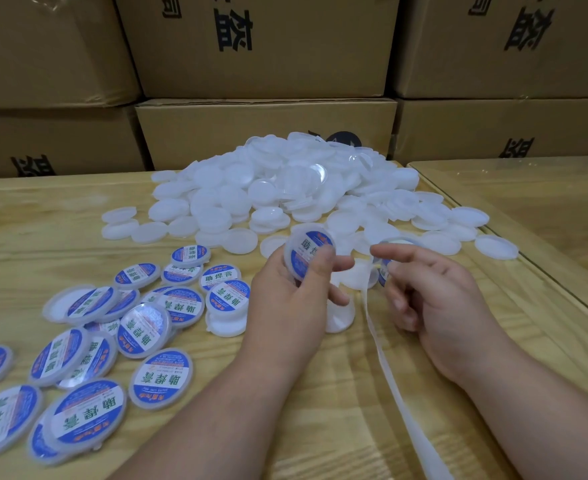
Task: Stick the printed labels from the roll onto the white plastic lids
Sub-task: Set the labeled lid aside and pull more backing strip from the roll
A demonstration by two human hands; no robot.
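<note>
My left fingers (323, 263) pinch a labelled lid (308, 252) above the table's (320, 393) middle; it looks light, stiff and slippery, best held by its rim. My right hand (420, 289), fingers loosely curled, holds the label roll (388, 268).

Left hand (294, 289) raised, thumb-and-finger grip closed; right hand (434, 289) beside it, fingers loosely curled, forefinger extended.

Lid pile (278, 188) ahead, boxes (265, 129) perhaps touching.

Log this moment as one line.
left hand: holds round white plastic lid with blue label | right hand: at label roll | phase: labelling
</note>
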